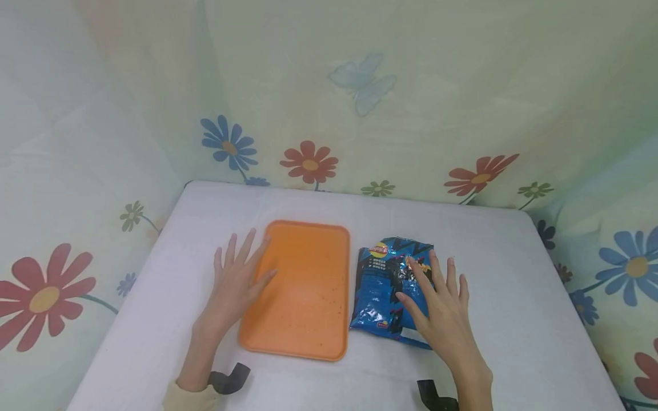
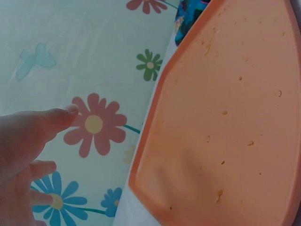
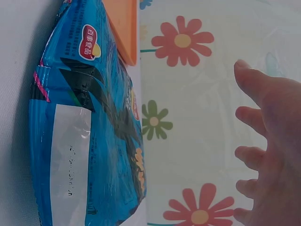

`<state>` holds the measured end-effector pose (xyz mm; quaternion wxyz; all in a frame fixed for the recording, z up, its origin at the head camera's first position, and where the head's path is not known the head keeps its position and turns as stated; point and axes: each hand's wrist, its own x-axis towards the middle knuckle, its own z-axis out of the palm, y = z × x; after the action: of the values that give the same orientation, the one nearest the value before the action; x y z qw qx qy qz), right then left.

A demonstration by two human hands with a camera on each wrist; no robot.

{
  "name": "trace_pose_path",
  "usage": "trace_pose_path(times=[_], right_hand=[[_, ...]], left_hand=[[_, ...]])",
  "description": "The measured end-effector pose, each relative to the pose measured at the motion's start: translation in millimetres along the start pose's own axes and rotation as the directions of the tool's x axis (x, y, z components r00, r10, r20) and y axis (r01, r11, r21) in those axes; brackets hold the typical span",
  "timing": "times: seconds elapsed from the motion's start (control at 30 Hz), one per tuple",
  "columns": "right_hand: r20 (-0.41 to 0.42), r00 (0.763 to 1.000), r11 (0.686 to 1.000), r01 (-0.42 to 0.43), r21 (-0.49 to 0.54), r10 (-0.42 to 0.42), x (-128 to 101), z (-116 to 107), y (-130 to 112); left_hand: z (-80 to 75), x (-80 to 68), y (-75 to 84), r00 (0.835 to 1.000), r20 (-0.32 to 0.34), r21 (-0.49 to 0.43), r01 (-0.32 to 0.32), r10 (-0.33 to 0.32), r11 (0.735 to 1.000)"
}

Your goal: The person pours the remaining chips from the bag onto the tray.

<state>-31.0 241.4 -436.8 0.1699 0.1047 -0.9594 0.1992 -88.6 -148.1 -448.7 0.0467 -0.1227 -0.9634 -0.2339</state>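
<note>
Head view down over tray [image 1: 303, 285]; wrist views close, sideways.

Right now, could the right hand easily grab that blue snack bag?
Probably yes: the right hand is spread open right over the blue snack bag, with nothing between them; the orange tray lies apart, to the side.

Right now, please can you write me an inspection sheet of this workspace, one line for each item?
Surface: white table, covered with a plain sheet.
Job's things: orange tray lying flat with small crumbs on it; blue chip bag lying flat just right of the tray, looks sealed.
Clutter: nothing seen.
Hands: left hand open, fingers spread over the tray's left edge; right hand open, fingers spread over the bag. Contact cannot be told.
Cables: nothing seen; only dark straps at the wrists.
Surroundings: pale floral cloth with flowers and a butterfly hangs on three sides.
</note>
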Motion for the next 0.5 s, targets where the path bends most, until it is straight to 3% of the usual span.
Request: trace_pose_path(times=[0.33, 0.5], right_hand=[[0.022, 0.999, 1.0, -0.026, 0.011, 0.026, -2.7, -1.3, 0.1], [0.019, 0.999, 1.0, -0.03, 0.01, 0.029, -2.9, -2.8, -1.1]], left_hand=[[-0.1, -4.2, 0.0, 1.0, -0.014, -0.021, 0.0, -0.001, 1.0], [1.5, -6.1, -2.0, 0.998, -0.057, -0.017, 0.003, -0.003, 1.0]])
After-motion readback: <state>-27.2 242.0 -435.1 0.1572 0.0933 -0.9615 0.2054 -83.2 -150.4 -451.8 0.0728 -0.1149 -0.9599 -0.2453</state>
